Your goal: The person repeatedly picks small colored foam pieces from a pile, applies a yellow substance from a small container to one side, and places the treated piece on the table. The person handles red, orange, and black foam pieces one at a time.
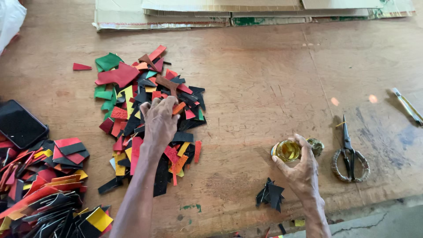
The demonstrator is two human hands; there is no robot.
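Observation:
My left hand (159, 121) rests fingers-down on a heap of coloured scraps (145, 94), red, black, yellow, green and orange, in the middle of the worn wooden table (264, 75). Its fingertips press among the pieces; whether one is pinched I cannot tell. My right hand (302, 169) grips a small open jar (287, 150) of yellowish liquid standing on the table near the front edge. A small cluster of black cut pieces (269, 195) lies just left of that wrist.
Scissors (350, 156) with wrapped handles lie right of the jar. A thin brush (407, 105) sits at the far right. A second pile of scraps (44, 189) fills the lower left, with a dark phone (20, 124) above it. Flat cardboard sheets (211, 13) lie at the back.

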